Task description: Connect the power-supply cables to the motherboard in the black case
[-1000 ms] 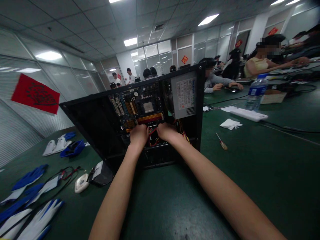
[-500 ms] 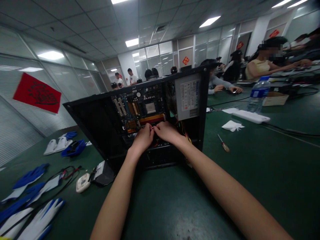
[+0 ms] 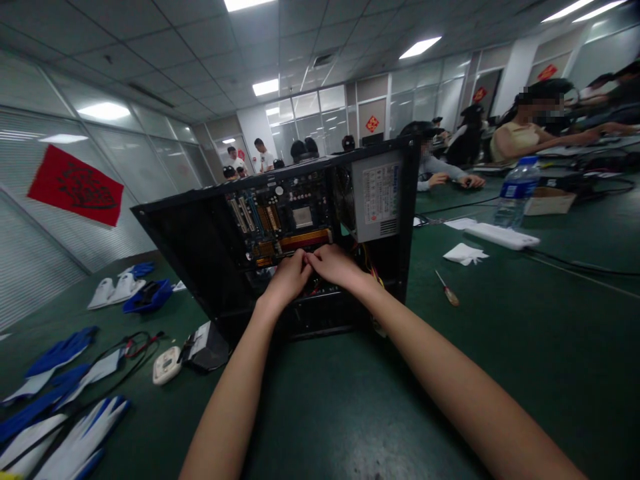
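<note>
A green tabletop (image 3: 320,413) is spread beneath the left hand (image 3: 289,277) and the right hand (image 3: 333,263), while to their left the room is enclosed by a glazed wall (image 3: 163,153) lined with pale slatted blinds (image 3: 30,243), before which a red printed cloth (image 3: 75,187) is displayed. Above them, a grey panelled ceiling (image 3: 200,40) is lit by rectangular lights (image 3: 419,47). Beyond them, a white pillar (image 3: 253,127), glass partitions (image 3: 317,127) and a door marked with a red diamond-shaped sign (image 3: 373,124) can be seen.
</note>
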A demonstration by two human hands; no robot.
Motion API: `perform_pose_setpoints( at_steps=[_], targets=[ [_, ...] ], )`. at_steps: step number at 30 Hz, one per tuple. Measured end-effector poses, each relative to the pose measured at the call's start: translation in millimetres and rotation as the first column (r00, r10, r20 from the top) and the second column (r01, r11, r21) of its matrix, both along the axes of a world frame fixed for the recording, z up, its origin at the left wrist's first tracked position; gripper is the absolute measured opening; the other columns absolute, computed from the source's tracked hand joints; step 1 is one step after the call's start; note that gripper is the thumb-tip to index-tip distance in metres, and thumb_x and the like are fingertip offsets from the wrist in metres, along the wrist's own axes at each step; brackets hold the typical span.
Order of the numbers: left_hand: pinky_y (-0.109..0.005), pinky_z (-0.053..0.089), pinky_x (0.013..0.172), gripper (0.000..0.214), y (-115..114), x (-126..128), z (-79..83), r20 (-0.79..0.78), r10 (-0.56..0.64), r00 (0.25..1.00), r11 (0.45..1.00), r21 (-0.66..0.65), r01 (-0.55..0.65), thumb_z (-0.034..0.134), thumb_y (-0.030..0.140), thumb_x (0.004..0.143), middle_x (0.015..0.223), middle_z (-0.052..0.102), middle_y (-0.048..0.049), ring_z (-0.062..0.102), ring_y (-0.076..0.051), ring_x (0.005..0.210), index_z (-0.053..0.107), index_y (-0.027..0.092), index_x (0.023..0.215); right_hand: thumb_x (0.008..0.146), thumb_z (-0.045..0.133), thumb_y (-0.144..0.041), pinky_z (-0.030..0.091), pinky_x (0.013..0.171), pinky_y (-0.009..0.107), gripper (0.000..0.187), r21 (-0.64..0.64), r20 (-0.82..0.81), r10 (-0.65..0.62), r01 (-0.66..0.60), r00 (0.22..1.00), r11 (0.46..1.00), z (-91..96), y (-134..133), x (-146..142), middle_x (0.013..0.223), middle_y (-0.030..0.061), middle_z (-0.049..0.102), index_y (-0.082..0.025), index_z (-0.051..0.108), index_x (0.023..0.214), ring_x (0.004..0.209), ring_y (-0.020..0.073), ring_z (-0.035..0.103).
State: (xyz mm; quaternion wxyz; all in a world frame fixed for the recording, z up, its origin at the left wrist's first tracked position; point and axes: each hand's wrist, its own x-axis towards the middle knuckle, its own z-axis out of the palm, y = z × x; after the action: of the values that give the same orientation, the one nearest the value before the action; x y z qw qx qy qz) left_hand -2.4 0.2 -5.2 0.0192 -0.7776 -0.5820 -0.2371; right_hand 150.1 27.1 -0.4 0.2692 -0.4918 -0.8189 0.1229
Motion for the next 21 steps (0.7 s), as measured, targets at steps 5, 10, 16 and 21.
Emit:
perform_pose_setpoints(
  at_steps=[5, 10, 16, 21],
  targets=[
    [-0.031, 0.045, 0.077, 0.016, -2, 0, 0.0, 0.015, -0.022, 1.000, 0.995, -0.097, 0.024, 0.047, 0.026, 0.096, 0.098, 0.075, -0.0102, 0.070, -0.025, 0.090, 0.062, 0.020, 0.098, 0.102, 0.042, -0.040, 0.044, 0.067, 0.029, 0.046, -0.029, 0.073, -0.005, 0.007, 0.997, 1.000, -1.4, -1, 0, 0.102, 0.0165, 0.077, -0.014, 0.079, 0.099, 0.092, 0.0255, 0.073],
    [-0.031, 0.046, 0.079, 0.022, 1, -2, -1.5, -0.025, -0.030, 0.999, 0.991, -0.130, 0.026, 0.048, 0.024, 0.094, 0.103, 0.077, -0.0119, 0.071, -0.026, 0.095, 0.069, 0.018, 0.097, 0.101, 0.042, -0.037, 0.047, 0.069, 0.030, 0.045, -0.027, 0.135, 0.024, -0.020, 0.991, 0.999, -3.5, -2, 0, 0.102, 0.0200, 0.076, -0.010, 0.078, 0.100, 0.093, 0.0286, 0.073],
    [-0.030, 0.046, 0.071, 0.026, -1, -1, -0.4, -0.105, 0.074, 0.992, 0.981, -0.169, -0.091, 0.052, 0.026, 0.090, 0.090, 0.077, -0.0134, 0.072, -0.026, 0.086, 0.076, 0.017, 0.086, 0.102, 0.043, -0.039, 0.051, 0.079, 0.034, 0.046, -0.087, 0.201, 0.091, -0.074, 0.975, 0.993, -9.7, 2, -1, 0.112, 0.0236, 0.074, -0.008, 0.076, 0.109, 0.105, 0.0327, 0.071],
    [-0.029, 0.045, 0.069, 0.025, -2, 2, 2.0, -0.107, 0.074, 0.991, 0.976, -0.196, -0.094, 0.057, 0.029, 0.089, 0.087, 0.078, -0.0125, 0.072, -0.024, 0.083, 0.078, 0.018, 0.085, 0.103, 0.039, -0.028, 0.051, 0.083, 0.033, 0.044, -0.164, 0.283, 0.150, -0.106, 0.947, 0.981, -9.2, 1, 0, 0.113, 0.0247, 0.073, -0.005, 0.074, 0.113, 0.105, 0.0315, 0.072]
  ],
)
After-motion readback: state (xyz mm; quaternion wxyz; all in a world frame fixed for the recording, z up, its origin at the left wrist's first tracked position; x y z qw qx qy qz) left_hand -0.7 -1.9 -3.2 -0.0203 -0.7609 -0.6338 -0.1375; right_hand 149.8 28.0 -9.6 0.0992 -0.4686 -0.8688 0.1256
